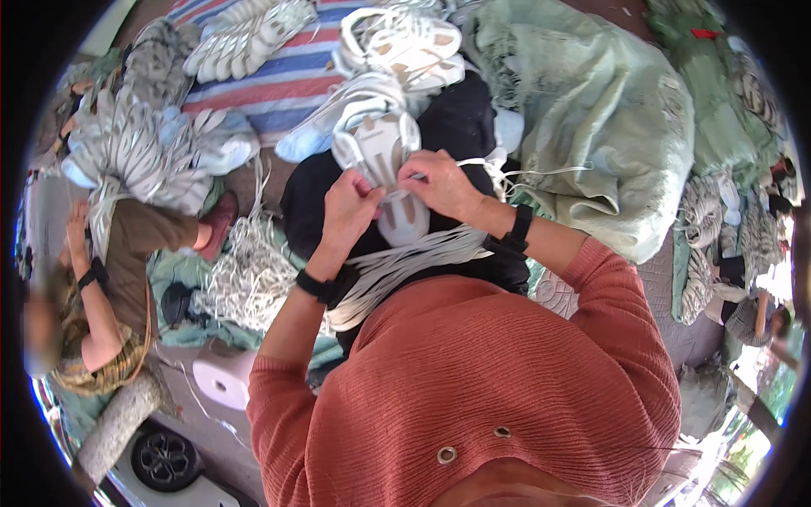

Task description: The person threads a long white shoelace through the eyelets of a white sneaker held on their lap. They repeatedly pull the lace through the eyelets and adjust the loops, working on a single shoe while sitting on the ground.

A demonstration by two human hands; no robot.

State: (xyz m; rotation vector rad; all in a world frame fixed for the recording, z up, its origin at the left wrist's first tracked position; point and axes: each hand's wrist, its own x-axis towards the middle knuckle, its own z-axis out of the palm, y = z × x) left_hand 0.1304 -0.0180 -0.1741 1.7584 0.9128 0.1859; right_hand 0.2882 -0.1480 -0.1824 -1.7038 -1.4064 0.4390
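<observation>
A white and beige shoe upper (382, 145) lies over my black-clad lap, its rounded tongue (404, 221) pointing toward me. At its left edge my left hand (353, 207) is closed in a pinch. Opposite, my right hand (441, 182) pinches the right edge, fingertips close to the left ones. Whether a lace end sits between my fingers is too small to tell. Beyond my right wrist a white shoelace (549, 171) stretches out to the right. A bundle of loose white shoelaces (405, 269) lies across my lap, below the upper.
More shoe uppers (401, 42) are stacked ahead on striped cloth (287, 84). A big pale green woven sack (600, 135) stands right. At left are a lace heap (253, 275), a pink stool (224, 378) and a seated person (93, 321) beside fanned-out uppers (139, 152).
</observation>
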